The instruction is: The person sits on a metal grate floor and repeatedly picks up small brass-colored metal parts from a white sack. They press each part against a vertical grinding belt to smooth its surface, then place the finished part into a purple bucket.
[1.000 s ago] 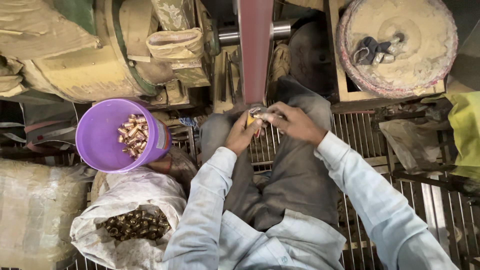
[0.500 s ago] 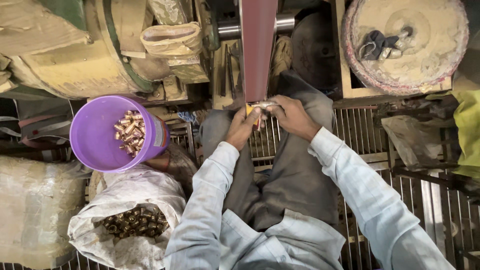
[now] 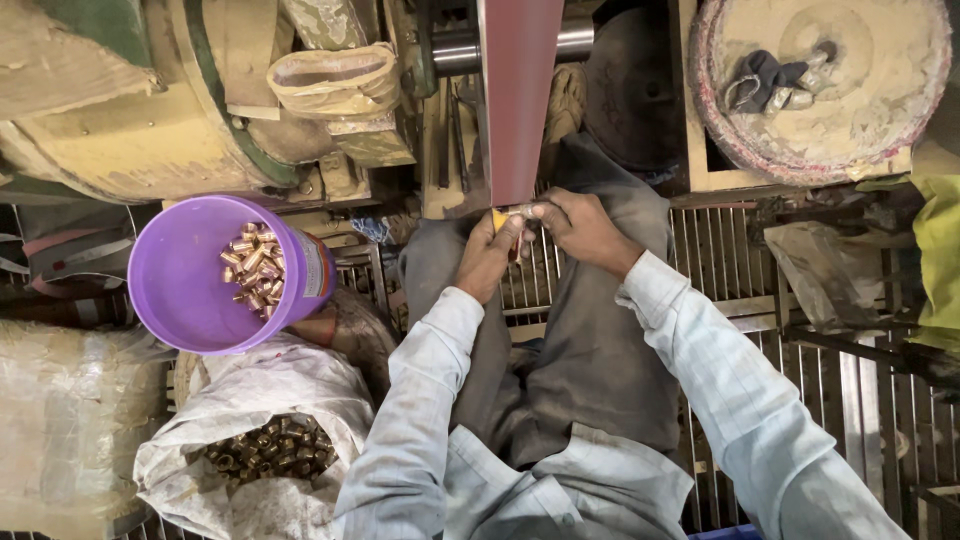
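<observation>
Metal piece (image 3: 517, 212) being pressed to the red sanding belt (image 3: 520, 90) by both hands.

Going left to right: a purple bucket (image 3: 190, 290) is holding brass pieces (image 3: 255, 270), and a white sack (image 3: 260, 400) below it is lying open with darker ones; the left hand (image 3: 490, 255) is pinching the small metal piece at the belt's lower end, fingers closed on it; the right hand (image 3: 580, 228) is gripping it from the other side, fingers curled shut.

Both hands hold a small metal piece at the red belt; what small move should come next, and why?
Probably lift the small metal piece away and drop it into the purple bucket: both the left hand and right hand pinch it at the red belt, and similar brass pieces lie there.
</observation>
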